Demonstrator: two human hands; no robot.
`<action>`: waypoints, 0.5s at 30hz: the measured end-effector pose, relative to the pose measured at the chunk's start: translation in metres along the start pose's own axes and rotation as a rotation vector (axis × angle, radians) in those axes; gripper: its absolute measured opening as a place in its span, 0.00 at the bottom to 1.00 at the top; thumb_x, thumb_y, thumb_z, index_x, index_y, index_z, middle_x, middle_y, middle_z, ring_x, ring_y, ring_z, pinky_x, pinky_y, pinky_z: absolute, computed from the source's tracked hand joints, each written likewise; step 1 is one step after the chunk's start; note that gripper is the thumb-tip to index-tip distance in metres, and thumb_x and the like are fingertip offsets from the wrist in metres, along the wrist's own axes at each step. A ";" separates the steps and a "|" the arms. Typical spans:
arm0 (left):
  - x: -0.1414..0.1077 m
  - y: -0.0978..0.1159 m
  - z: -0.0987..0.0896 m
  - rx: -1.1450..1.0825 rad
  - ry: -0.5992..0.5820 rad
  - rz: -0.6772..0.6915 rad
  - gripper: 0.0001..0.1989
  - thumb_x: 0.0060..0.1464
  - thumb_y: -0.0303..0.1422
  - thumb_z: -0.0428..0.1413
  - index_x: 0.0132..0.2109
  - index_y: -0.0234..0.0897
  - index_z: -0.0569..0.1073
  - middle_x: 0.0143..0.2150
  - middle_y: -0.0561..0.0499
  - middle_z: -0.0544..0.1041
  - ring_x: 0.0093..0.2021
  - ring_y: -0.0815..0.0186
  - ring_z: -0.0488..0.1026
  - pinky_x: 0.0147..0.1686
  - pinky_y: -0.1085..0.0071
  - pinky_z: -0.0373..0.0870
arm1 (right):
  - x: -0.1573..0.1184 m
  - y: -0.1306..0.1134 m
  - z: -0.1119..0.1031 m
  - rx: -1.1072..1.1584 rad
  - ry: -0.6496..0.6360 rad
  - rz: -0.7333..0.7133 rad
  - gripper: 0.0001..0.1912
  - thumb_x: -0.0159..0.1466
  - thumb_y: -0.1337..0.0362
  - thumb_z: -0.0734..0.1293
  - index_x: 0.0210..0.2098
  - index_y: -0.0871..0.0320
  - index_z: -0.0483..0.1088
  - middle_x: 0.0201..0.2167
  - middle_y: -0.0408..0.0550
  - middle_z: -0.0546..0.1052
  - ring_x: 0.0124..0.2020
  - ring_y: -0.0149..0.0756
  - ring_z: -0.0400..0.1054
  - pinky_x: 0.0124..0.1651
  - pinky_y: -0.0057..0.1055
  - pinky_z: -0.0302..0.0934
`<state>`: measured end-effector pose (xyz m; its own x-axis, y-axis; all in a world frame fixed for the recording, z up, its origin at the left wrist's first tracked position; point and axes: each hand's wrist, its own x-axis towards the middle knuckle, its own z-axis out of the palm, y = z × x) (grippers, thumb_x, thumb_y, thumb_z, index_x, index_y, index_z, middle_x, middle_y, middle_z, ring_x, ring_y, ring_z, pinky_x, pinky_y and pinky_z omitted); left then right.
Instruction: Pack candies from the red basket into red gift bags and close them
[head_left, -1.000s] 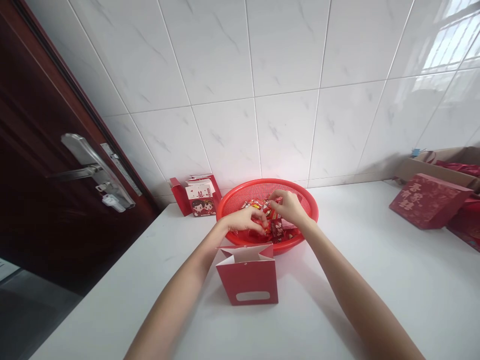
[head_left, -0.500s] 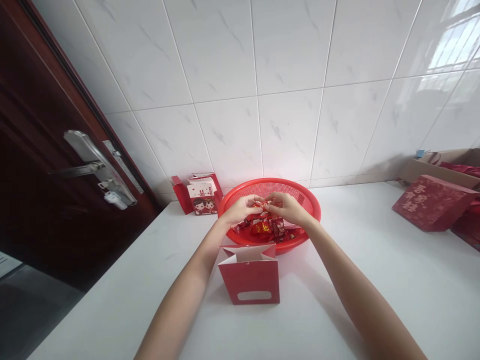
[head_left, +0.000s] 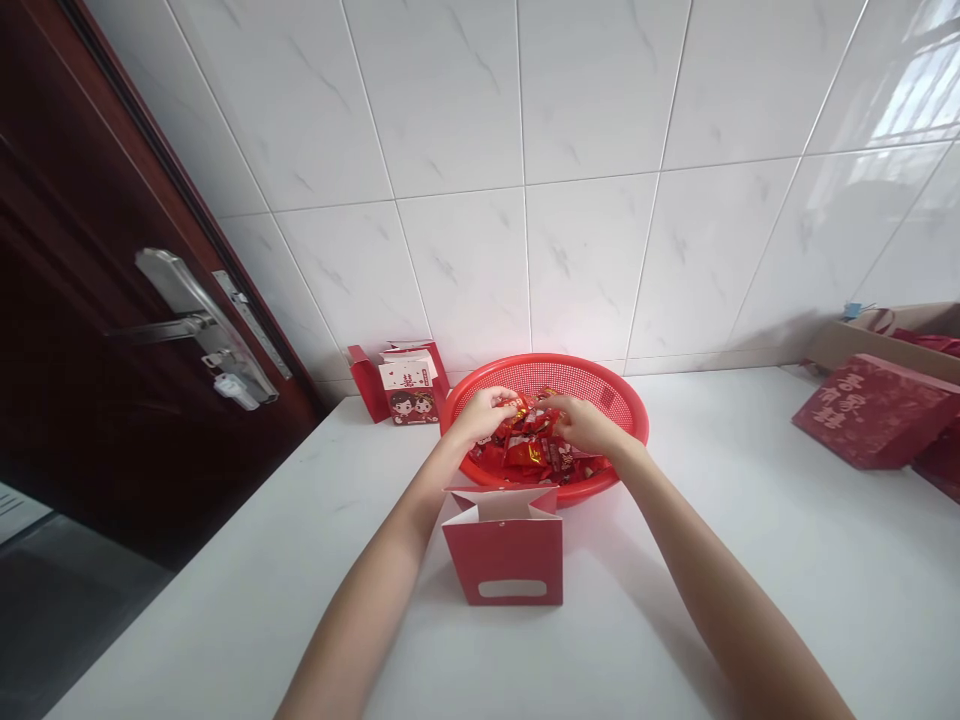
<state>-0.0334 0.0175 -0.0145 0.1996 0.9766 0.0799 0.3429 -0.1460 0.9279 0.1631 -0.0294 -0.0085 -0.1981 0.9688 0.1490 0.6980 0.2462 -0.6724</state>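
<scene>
A red mesh basket [head_left: 634,412] stands against the wall with several red wrapped packets [head_left: 525,452] in it. Over its left part, my left hand [head_left: 484,412] pinches a red packet [head_left: 517,408] between thumb and fingers. My right hand [head_left: 583,422] is over the right part, its fingers curled down at the packets; whether it grips one is hidden. In front of the basket, between my forearms, a red paper box [head_left: 506,560] stands upright with its top open and a white label on its side.
Small red and white boxes [head_left: 411,392] stand at the wall, left of the basket. To the right are a dark red box [head_left: 874,410] and a cardboard carton [head_left: 840,345] with red items. A dark door [head_left: 82,300] with a metal handle is at the left.
My hands, which were close together over the basket, have moved apart, the right one slightly rightward and down. The whole view has shifted slightly.
</scene>
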 end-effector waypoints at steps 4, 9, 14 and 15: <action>0.000 -0.002 0.001 0.015 0.001 -0.038 0.09 0.47 0.27 0.64 0.39 0.37 0.78 0.34 0.51 0.81 0.30 0.68 0.74 0.31 0.73 0.68 | 0.003 0.005 0.003 -0.025 -0.028 0.015 0.22 0.54 0.79 0.64 0.40 0.54 0.82 0.31 0.49 0.81 0.35 0.45 0.76 0.38 0.34 0.65; -0.002 -0.001 0.002 0.018 0.022 -0.110 0.07 0.44 0.25 0.62 0.34 0.37 0.77 0.21 0.56 0.73 0.20 0.69 0.66 0.22 0.74 0.60 | 0.009 0.006 0.005 0.048 0.116 0.000 0.13 0.54 0.77 0.65 0.28 0.55 0.79 0.29 0.48 0.81 0.35 0.45 0.76 0.36 0.33 0.65; -0.006 0.010 0.002 -0.119 0.087 -0.124 0.04 0.46 0.26 0.58 0.28 0.39 0.71 0.22 0.56 0.72 0.22 0.68 0.70 0.24 0.74 0.64 | 0.009 0.003 0.001 0.173 0.368 -0.014 0.07 0.61 0.68 0.65 0.28 0.55 0.74 0.32 0.48 0.82 0.36 0.43 0.77 0.40 0.36 0.68; -0.006 0.012 0.001 -0.159 0.109 -0.120 0.04 0.47 0.27 0.57 0.27 0.39 0.70 0.22 0.56 0.72 0.22 0.68 0.71 0.24 0.73 0.65 | 0.009 0.003 0.000 0.196 0.432 -0.014 0.07 0.62 0.65 0.64 0.30 0.55 0.74 0.33 0.48 0.82 0.38 0.43 0.77 0.42 0.38 0.69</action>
<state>-0.0296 0.0093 -0.0040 0.0631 0.9980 -0.0033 0.2078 -0.0099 0.9781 0.1638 -0.0199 -0.0090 0.1271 0.8989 0.4193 0.5461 0.2895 -0.7861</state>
